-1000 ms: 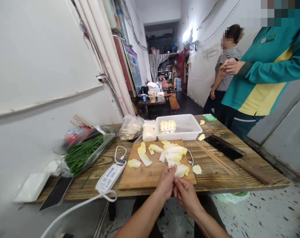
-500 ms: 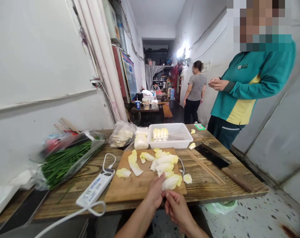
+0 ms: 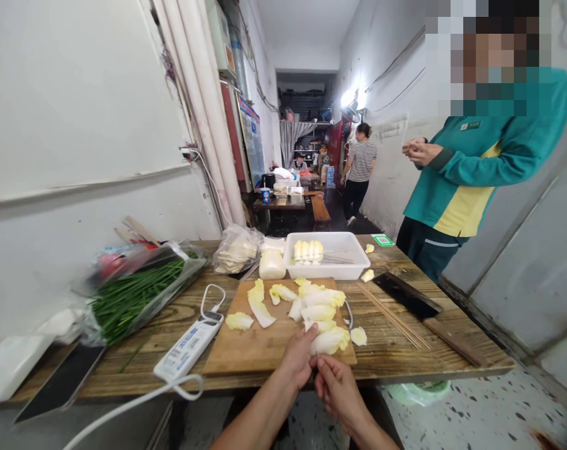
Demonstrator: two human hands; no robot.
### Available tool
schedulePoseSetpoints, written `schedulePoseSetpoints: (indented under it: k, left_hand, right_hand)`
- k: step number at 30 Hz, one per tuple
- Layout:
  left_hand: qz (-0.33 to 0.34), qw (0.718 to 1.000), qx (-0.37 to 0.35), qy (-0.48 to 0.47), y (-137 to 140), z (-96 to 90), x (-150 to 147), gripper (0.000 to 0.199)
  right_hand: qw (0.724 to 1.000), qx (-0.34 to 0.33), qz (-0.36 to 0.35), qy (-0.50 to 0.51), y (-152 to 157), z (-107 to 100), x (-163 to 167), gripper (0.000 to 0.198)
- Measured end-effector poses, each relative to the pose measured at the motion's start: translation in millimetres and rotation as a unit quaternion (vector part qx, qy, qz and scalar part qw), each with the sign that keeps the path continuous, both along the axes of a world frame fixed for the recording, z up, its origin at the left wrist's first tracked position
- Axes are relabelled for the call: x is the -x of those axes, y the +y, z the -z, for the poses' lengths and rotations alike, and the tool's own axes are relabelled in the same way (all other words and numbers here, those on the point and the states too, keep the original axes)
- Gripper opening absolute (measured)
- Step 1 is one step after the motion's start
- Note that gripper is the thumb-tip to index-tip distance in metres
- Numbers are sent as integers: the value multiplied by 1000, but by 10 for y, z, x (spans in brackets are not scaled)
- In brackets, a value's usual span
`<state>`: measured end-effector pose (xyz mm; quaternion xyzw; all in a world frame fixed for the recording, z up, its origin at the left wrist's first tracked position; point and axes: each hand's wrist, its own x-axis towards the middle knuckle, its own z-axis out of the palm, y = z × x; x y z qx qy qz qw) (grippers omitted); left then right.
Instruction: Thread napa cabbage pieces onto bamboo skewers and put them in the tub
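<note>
My left hand [image 3: 299, 353] is wrapped around the near end of a pale napa cabbage leaf [image 3: 329, 342], thumb on top, at the front edge of the wooden cutting board [image 3: 245, 359]. Just right of it, my right hand [image 3: 339, 384] pinches the end of a thin skewer [image 3: 317, 355] at the leaf's base; most of the skewer is hidden. Beyond my hands, several more cabbage leaves [image 3: 318, 312] lie close together in a row. Loose leaves [image 3: 260, 306] are spread over the board's left half.
Behind the board stands a white tray [image 3: 327, 273] with skewered cabbage. Bamboo skewers [image 3: 393, 315] and a cleaver [image 3: 407, 297] lie at right. A power strip [image 3: 187, 350] and bagged green stalks [image 3: 133, 300] are at left. A person in teal [image 3: 471, 169] stands beside the table.
Both hands keep nearly the same hold on the leaf and skewer. The person in the striped shirt has walked farther away down the room. My view has shifted slightly.
</note>
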<state>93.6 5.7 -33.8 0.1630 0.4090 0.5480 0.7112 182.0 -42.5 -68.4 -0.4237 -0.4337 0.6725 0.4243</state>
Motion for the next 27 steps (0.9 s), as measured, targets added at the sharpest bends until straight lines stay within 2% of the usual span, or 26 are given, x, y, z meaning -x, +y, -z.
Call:
schedulePoseSetpoints:
  k: [3,9,17,23,25,27]
  left_hand:
    - [12,1000,-4,-14,-4,-13,18,18]
    - [12,999,1,-38,-8,-26,46,16]
    - [19,998,17,-63,7,-81,66,11]
    - [56,994,48,-78,19,-141,109,21]
    - [48,995,49,-75,21,-130,112,21]
    - [32,996,40,-76,26,-111,111,18]
  right_hand:
    - [1000,-4,0,-2,3,2,-7,53]
    - [1000,8,3,-6,-11,44,-20,33]
    - [999,-9,-2,-41,-6,50,-14,37]
    - [987,-83,-22,-139,-14,-5,-28,49]
    - [971,-132,-23,-198,-33,-33,-79,53]
    - [942,-199,-9,-271,-52,-86,-185,49]
